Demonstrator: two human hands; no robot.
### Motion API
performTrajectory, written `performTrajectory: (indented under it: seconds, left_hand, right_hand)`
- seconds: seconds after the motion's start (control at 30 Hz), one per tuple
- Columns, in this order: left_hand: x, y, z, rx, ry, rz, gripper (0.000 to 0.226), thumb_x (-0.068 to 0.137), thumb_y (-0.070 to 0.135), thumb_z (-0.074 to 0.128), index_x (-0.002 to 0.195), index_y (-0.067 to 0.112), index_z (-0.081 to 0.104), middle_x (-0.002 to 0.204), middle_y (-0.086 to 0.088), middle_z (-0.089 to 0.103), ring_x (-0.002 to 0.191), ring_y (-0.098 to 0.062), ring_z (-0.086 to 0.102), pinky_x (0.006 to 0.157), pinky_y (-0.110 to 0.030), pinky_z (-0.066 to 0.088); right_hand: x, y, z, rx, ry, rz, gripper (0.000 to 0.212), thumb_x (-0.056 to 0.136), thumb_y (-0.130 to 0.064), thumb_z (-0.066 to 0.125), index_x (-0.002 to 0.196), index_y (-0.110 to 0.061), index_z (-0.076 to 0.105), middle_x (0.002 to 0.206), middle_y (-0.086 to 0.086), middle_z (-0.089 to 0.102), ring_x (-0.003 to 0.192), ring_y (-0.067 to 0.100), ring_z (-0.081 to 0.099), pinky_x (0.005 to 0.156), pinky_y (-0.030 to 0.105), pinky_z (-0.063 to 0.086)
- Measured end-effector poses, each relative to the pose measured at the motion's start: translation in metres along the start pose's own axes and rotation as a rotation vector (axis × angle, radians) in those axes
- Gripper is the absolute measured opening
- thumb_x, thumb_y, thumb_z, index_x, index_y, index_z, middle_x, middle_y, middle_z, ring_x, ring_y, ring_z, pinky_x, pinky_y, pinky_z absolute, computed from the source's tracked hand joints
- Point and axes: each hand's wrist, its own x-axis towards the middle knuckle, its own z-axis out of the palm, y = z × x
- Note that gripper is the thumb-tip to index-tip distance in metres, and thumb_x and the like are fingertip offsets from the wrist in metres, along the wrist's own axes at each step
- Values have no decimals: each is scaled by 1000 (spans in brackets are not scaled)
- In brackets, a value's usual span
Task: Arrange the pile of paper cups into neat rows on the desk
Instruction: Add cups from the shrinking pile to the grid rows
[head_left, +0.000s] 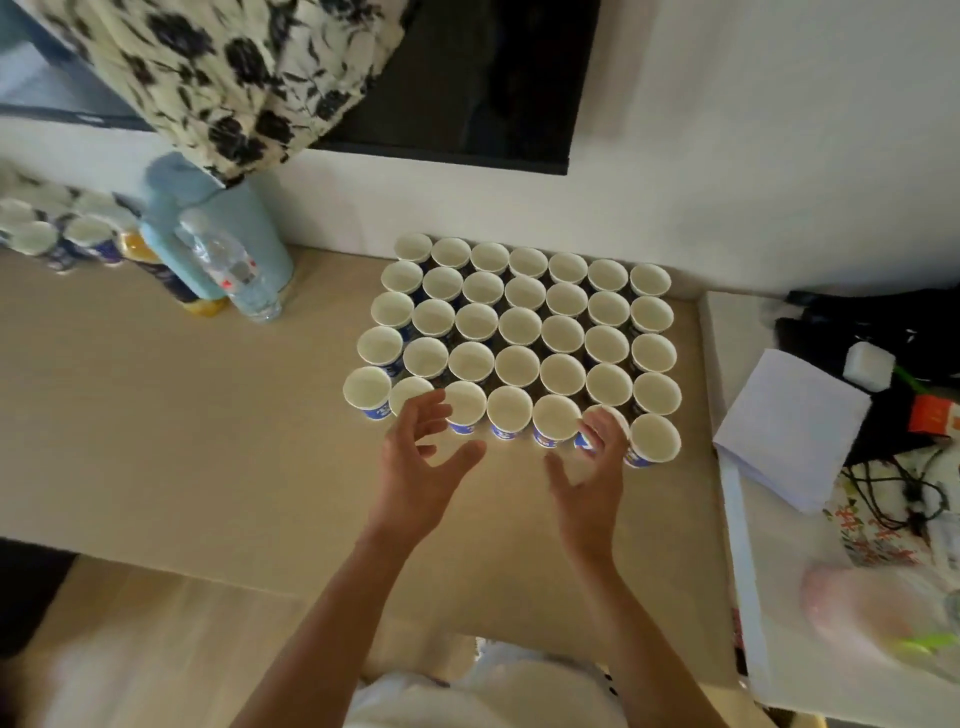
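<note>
Beige laminate covered the desk (208, 415), and on it we saw the paper cups (519, 332) standing upright, mouths up, in a tight block near the back wall. We counted 7 cups across and about 6 rows deep, their rims touching or nearly touching, with blue printing showing on the sides of the nearest row. The rows slanted slightly, so the block leaned to the left toward the front.

Our left hand (415, 467) hung just in front of the nearest row, fingers spread and curled, its fingertips overlapping the rim of the 2nd cup from the left; it gripped nothing. Our right hand (592, 467) was also spread, thumb held away from the fingers, and its fingertips lay against the 6th cup (605, 415) of that front row. We could not tell whether it pressed the cup or only touched it, but the fingers were not closed round it.

At the far left of the desk stood more paper cups (47, 234), blurred, beside a clear water bottle (234, 270) and a pale blue container (218, 223). To the right, on a white surface, lay a folded white sheet (789, 426) and tangled black cables (898, 493).
</note>
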Motion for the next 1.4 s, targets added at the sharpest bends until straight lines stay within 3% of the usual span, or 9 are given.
performTrajectory:
  seconds: [0.17, 0.37, 0.5, 0.83, 1.13, 1.27, 1.4]
  left_hand:
    - [-17, -11, -93, -49, 127, 15, 54, 79, 16, 85, 122, 32, 56, 117, 11, 67, 103, 3, 62, 86, -22, 49]
    - [-38, -28, -215, -72, 283, 52, 46, 84, 26, 82, 125, 26, 60, 116, 12, 67, 105, 3, 62, 85, -19, 49]
    - [-55, -42, -296, -69, 365, 73, 42, 86, 30, 79, 123, 27, 61, 116, 14, 67, 106, 3, 61, 88, -22, 51]
    - [-52, -92, -424, -94, 534, -12, 38, 88, 28, 77, 122, 29, 61, 118, 17, 68, 106, 6, 62, 90, -24, 51]
    - [41, -137, -539, 19, 522, -87, 37, 88, 35, 76, 122, 35, 60, 118, 21, 66, 108, 9, 59, 90, -23, 51]
    - [104, -143, -594, 1, 482, -144, 35, 89, 35, 75, 121, 33, 61, 120, 19, 66, 109, 3, 62, 85, -20, 53]
    - [162, -146, -646, -38, 513, -181, 31, 91, 32, 74, 119, 30, 62, 119, 12, 68, 107, -2, 65, 77, -16, 49]
  right_hand:
    - [-39, -68, 97, 79, -219, -60, 62, 85, -4, 76, 138, -19, 46, 132, -11, 58, 125, 12, 58, 104, 32, 48]
    - [-105, -126, 204, 116, -430, -55, 64, 82, -17, 75, 139, -18, 46, 135, -6, 58, 126, 12, 57, 108, 44, 47]
    - [-154, -153, 265, 114, -516, -10, 65, 85, -11, 77, 141, -22, 46, 133, -7, 57, 125, 5, 56, 110, 40, 45]
    - [-223, -169, 382, 72, -665, 48, 61, 85, -5, 77, 138, -14, 48, 136, 5, 59, 121, 17, 61, 105, 39, 48]
    - [-215, -166, 550, 133, -676, 152, 60, 87, -2, 74, 140, -11, 47, 137, 8, 58, 117, 20, 64, 104, 42, 51]
    - [-206, -173, 615, 133, -670, 194, 60, 87, -4, 74, 140, -9, 46, 137, 10, 57, 115, 23, 64, 102, 48, 53]
    - [-196, -187, 670, 144, -718, 205, 60, 86, -4, 75, 139, -12, 47, 136, 6, 57, 113, 19, 64, 97, 35, 53]
